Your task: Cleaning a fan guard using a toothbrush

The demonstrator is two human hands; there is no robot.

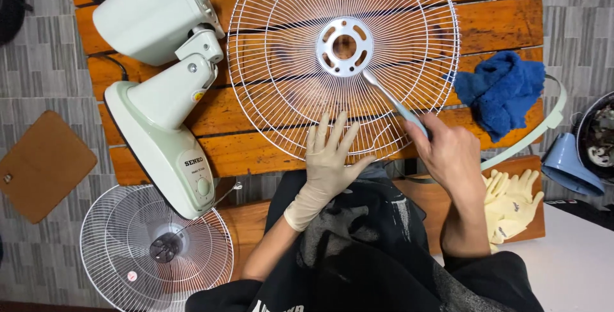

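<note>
A round white wire fan grille [288, 88] lies flat on the wooden slat table [499, 24]. My left hand [329, 158], in a pale rubber glove, rests palm down with fingers spread on the grille's near rim. My right hand [451, 155] is bare and closed around the handle of a toothbrush [390, 97]. Its brush head touches the wires just right of the grille's white centre hub [344, 46].
A pale green fan body with its motor [160, 75] lies on the table's left. A second grille [157, 248] sits on the floor at lower left. A blue cloth [502, 91], yellow gloves [511, 203] and a pale green rim band [553, 120] are at right.
</note>
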